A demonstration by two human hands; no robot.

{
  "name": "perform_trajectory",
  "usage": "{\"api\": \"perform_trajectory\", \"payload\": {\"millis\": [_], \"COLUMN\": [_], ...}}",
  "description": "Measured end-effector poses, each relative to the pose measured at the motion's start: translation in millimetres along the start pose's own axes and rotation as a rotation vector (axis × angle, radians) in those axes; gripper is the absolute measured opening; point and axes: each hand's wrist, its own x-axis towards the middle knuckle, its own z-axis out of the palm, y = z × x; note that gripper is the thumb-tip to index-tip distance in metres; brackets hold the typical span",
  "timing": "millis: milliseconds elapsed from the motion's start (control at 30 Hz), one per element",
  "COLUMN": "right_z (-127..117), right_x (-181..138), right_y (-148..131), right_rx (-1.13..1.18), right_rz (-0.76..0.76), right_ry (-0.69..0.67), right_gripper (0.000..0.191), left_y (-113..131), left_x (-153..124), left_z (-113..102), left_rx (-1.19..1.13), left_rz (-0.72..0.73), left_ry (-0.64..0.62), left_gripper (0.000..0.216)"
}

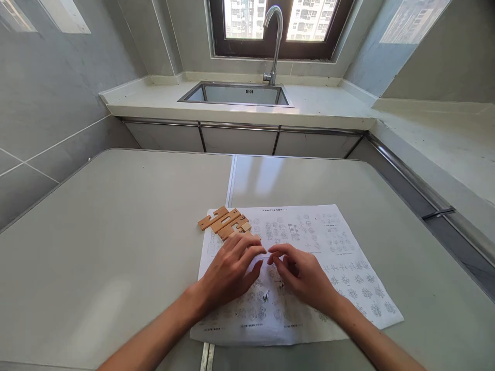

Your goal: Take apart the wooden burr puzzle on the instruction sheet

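My left hand [235, 268] hovers over a large printed paper sheet [340, 221], its fingers bent and the thumb apart, with nothing seen in it. Facing it, my right hand [305, 275] is loosely curled above the same sheet; a gap shows between thumb and forefinger, and no object is visible there. The two hands' fingertips nearly meet. Several flat notched wooden puzzle pieces [225, 221] lie side by side at the sheet's upper left corner, just beyond my left fingers, which partly hide the nearest ones. Small line diagrams cover the paper.
The sheet lies on a pale grey folding table [116, 232] with a seam down its middle. Beyond its far edge are a white counter [320, 100], a sink [247, 93] and a tall curved faucet [275, 46] below a window. Tiled walls stand left and right.
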Motion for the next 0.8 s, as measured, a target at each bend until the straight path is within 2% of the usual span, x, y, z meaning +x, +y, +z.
{"api": "perform_trajectory", "payload": {"millis": [100,200,800], "right_z": [0,1,-3], "right_x": [-1,-2,-1], "right_y": [2,4,6], "right_rx": [-0.044,-0.045,-0.117], "right_rz": [-0.016,-0.016,-0.074], "right_ry": [0.002,0.003,0.001], "right_gripper": [0.016,0.015,0.018], "left_y": [4,6,6], "left_x": [-2,-6,-5], "left_z": [2,7,10], "left_rx": [-0.035,-0.033,0.020], "left_rz": [0.125,0.184,0.177], "left_ry": [-0.045,-0.116,-0.128], "left_gripper": [0.017,0.016,0.019]}}
